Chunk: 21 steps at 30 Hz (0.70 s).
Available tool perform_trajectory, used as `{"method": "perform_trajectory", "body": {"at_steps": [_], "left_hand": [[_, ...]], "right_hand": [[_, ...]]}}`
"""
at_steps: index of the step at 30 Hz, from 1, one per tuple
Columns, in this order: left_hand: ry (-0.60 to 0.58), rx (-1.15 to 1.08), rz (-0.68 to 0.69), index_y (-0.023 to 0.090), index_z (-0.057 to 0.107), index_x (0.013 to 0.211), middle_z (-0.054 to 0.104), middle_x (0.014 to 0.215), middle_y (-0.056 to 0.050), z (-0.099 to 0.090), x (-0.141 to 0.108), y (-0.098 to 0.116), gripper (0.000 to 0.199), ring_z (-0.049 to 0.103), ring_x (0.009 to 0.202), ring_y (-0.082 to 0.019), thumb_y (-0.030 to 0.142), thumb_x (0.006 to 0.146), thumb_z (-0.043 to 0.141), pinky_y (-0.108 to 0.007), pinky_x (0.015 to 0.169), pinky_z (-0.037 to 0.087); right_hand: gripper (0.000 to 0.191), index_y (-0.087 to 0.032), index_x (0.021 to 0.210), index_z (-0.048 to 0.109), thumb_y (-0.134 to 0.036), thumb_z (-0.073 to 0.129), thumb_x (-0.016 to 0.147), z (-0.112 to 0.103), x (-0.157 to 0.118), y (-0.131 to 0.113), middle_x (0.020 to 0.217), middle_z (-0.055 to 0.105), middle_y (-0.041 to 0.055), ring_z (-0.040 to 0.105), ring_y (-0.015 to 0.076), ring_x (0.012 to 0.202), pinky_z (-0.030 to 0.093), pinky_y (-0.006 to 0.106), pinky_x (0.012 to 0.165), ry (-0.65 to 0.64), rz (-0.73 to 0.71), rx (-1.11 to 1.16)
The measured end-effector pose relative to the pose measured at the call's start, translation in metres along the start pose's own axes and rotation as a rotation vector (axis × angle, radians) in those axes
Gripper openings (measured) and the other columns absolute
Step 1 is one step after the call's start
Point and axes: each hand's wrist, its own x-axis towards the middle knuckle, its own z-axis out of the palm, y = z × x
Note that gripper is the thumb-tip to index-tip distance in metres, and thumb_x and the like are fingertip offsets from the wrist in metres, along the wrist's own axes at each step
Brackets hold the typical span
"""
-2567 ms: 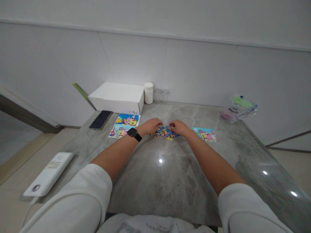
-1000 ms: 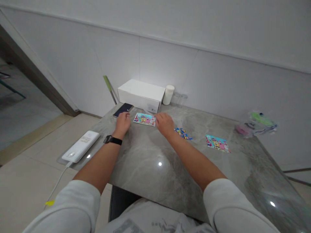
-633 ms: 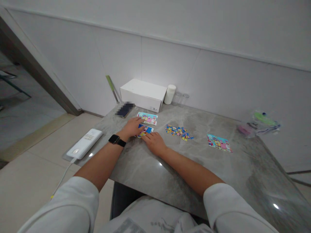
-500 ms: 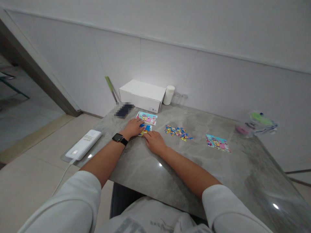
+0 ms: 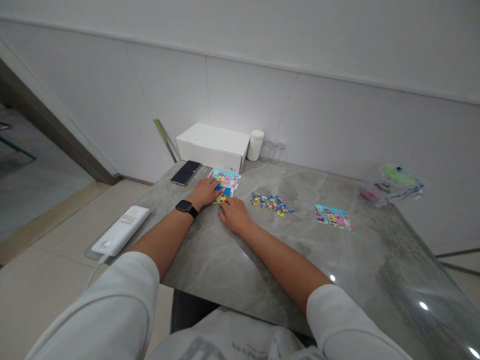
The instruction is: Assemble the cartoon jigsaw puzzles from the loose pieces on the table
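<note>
A small blue-and-yellow jigsaw puzzle [image 5: 226, 191] lies flat on the table between my hands. My left hand [image 5: 204, 192], with a black watch at the wrist, rests along its left side, fingers stretched out over the edge. At the puzzle's lower right, my right hand [image 5: 236, 215] has its fingers bent together, the tips at the edge; whatever they hold is too small to make out. Just behind the puzzle is a cartoon picture card [image 5: 229, 178], touching or nearly touching it. To the right of my hands spreads a pile of loose puzzle pieces [image 5: 273, 202].
A second cartoon picture [image 5: 333, 217] lies farther right on the grey marble-look table [image 5: 285, 245]. At the back stand a white box [image 5: 212, 145], a white bottle [image 5: 255, 145] and clear cups [image 5: 272, 151]. A phone [image 5: 186, 172], a white power bank [image 5: 122, 230] and a plastic bag [image 5: 392, 186] lie near the edges.
The view has shifted slightly. Both hands stay at the puzzle, with the right hand's fingers a little farther up its edge and more of the puzzle showing.
</note>
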Motion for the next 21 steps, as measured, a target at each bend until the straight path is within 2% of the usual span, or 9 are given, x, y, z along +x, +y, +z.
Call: {"method": "perform_trajectory", "body": {"at_steps": [8, 15, 18, 21], "left_hand": [[0.050, -0.055, -0.046, 0.024, 0.068, 0.135, 0.062, 0.146, -0.017, 0.001, -0.003, 0.008, 0.046, 0.058, 0.134, -0.038, 0.048, 0.096, 0.065, -0.055, 0.115, 0.042], [0.097, -0.109, -0.084, 0.019, 0.065, 0.138, 0.058, 0.149, -0.020, 0.003, -0.007, 0.012, 0.051, 0.054, 0.136, -0.040, 0.048, 0.096, 0.064, -0.056, 0.117, 0.038], [0.170, -0.113, -0.111, 0.018, 0.061, 0.142, 0.056, 0.152, -0.020, -0.003, -0.010, 0.014, 0.052, 0.051, 0.139, -0.040, 0.046, 0.098, 0.062, -0.056, 0.119, 0.035], [0.228, -0.146, -0.123, 0.020, 0.062, 0.140, 0.059, 0.148, -0.019, -0.015, -0.012, 0.021, 0.048, 0.052, 0.138, -0.039, 0.045, 0.099, 0.061, -0.057, 0.118, 0.036]], "right_hand": [[0.034, -0.019, 0.129, 0.070, -0.037, 0.064, 0.101, 0.002, -0.003, 0.002, 0.128, 0.067, 0.0146, 0.058, 0.0290, 0.120, 0.047, 0.043, 0.104, 0.022, 0.007, 0.018], [0.035, -0.021, 0.133, 0.069, -0.033, 0.063, 0.101, -0.009, -0.013, 0.006, 0.130, 0.068, 0.0123, 0.058, 0.0280, 0.121, 0.046, 0.042, 0.106, 0.038, -0.039, 0.049], [0.035, -0.020, 0.131, 0.070, -0.033, 0.065, 0.099, -0.019, -0.031, 0.023, 0.129, 0.069, 0.0119, 0.059, 0.0269, 0.121, 0.044, 0.042, 0.109, 0.083, -0.049, 0.088], [0.031, -0.021, 0.128, 0.072, -0.030, 0.064, 0.099, -0.034, -0.053, 0.059, 0.126, 0.070, 0.0113, 0.061, 0.0252, 0.119, 0.044, 0.040, 0.109, 0.154, 0.002, 0.119]]}}
